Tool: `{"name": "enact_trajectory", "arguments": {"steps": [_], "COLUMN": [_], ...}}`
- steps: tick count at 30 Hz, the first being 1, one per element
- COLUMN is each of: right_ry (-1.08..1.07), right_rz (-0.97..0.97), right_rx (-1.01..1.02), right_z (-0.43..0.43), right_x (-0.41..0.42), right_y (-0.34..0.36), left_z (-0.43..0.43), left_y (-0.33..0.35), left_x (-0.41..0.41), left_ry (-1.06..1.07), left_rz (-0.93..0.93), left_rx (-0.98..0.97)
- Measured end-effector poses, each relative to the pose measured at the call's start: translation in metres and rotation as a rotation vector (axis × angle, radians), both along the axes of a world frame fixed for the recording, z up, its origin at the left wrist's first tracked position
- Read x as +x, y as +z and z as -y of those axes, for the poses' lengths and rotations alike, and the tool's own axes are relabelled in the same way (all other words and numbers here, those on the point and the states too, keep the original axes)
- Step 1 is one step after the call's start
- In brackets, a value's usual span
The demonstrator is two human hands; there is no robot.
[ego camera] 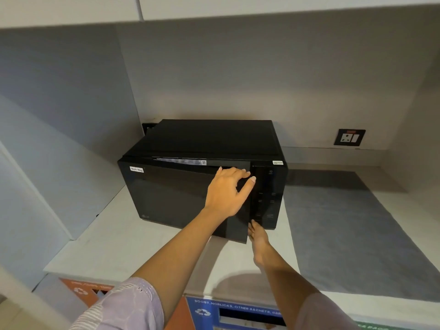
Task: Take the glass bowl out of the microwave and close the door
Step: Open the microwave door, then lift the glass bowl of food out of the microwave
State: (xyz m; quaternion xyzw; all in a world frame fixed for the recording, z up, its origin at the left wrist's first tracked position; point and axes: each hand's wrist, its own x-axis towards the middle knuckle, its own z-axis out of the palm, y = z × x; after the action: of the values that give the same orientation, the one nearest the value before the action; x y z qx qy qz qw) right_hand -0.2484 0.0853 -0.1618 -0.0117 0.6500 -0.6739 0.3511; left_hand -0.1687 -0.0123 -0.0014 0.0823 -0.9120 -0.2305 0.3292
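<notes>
A black microwave (209,139) stands on the pale counter against the back wall. Its dark glass door (176,198) is ajar by a small gap at the right edge. My left hand (226,194) curls over the door's upper right edge, fingers hooked behind it and thumb out toward the control panel (267,198). My right hand (258,241) reaches under the door's lower right corner, fingers extended and touching the panel's bottom. The glass bowl is not visible; the dark door hides the inside.
A wall socket (349,137) sits on the back wall to the right. A grey mat (345,234) covers the counter right of the microwave. Orange (81,291) and blue (233,313) recycling bin labels lie below the counter's front edge. Cabinets hang overhead.
</notes>
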Motion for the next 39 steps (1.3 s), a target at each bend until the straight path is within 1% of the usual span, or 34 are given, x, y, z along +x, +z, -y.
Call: {"name": "enact_trajectory", "arguments": {"steps": [1,2,3,5,6,7,9,11,12,14,17,21,26,28,31,36,39], "right_ry": [-0.015,0.023,0.047,0.144,0.206,0.257,0.391,0.526,0.589,0.69,0.708,0.834,0.926,0.968,0.997,1.056,1.045], "right_rz": [0.015,0.029,0.095,0.053,0.037,0.028,-0.039,-0.071,-0.072,-0.12,-0.194,-0.232,-0.283,-0.294,-0.277,-0.263,-0.267], "right_rx": [-0.005,-0.038,-0.045,0.023,0.034,0.065,0.161,0.245,0.256,0.277,0.228,0.125,0.082,0.087,0.067,0.053,0.045], "right_z": [0.001,0.0,0.0,-0.003,-0.004,-0.004,-0.007,-0.003,0.002,0.014,0.038,0.072,0.107,0.118,0.139,0.168,0.177], "right_x": [0.0,0.004,0.005,0.009,0.013,0.014,0.024,0.03,0.035,0.05,0.078,0.126,0.169,0.182,0.205,0.242,0.259], "right_y": [0.005,0.007,0.005,0.005,0.006,0.004,0.005,0.008,0.01,0.019,0.033,0.05,0.045,0.041,0.036,0.032,0.042], "left_z": [-0.001,-0.003,-0.004,-0.004,-0.002,0.001,0.009,0.02,0.026,0.037,0.055,0.085,0.119,0.129,0.14,0.151,0.154], "left_y": [0.001,0.003,0.004,0.007,0.007,0.008,0.013,0.019,0.022,0.027,0.031,0.032,0.035,0.037,0.039,0.036,0.03], "left_x": [0.004,0.008,0.013,0.025,0.031,0.037,0.051,0.065,0.072,0.084,0.107,0.146,0.189,0.205,0.224,0.232,0.227], "left_ry": [0.003,0.006,0.011,0.031,0.058,0.098,0.156,0.165,0.16,0.142,0.183,0.324,0.347,0.374,0.391,0.491,0.588], "left_rz": [-0.006,-0.008,-0.014,-0.011,0.029,0.106,0.327,0.535,0.621,0.712,0.712,0.776,0.871,0.876,0.831,0.804,0.787], "left_rx": [-0.001,-0.01,-0.02,-0.032,-0.046,-0.077,-0.119,-0.085,-0.052,0.025,0.078,0.039,0.13,0.133,0.172,0.111,0.02]}}
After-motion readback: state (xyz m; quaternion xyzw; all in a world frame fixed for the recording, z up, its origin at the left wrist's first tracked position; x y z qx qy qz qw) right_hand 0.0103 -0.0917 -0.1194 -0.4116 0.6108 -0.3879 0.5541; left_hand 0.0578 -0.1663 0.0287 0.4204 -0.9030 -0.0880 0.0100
